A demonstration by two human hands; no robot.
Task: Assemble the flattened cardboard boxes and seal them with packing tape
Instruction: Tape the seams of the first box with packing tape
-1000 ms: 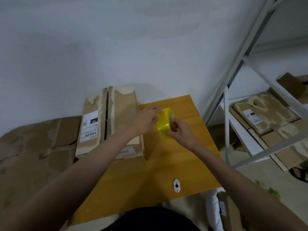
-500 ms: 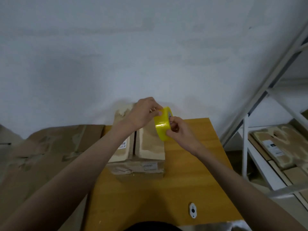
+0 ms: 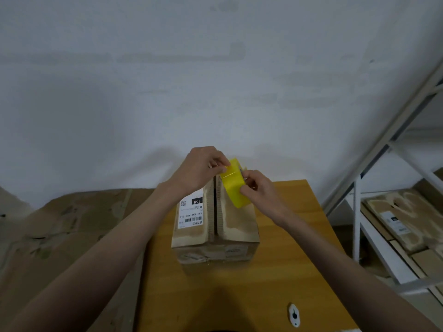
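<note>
So the box (image 3: 215,226) is already folded up and sitting on the wooden tabletop (image 3: 299,248), top flaps closed with the centre seam not yet taped. The roll of yellow packing tape (image 3: 234,183) is held just above the far end of that seam. Right hand (image 3: 260,191) has its fingers curled around the roll, and the left hand (image 3: 200,167) looks like it's pinching the loose tape end, though it's a bit blurry so I can't swear to it. Step in hand is starting the strip. Next move probably needs that end stuck down at the far edge, then the roll pulled toward the body along the seam.
</note>
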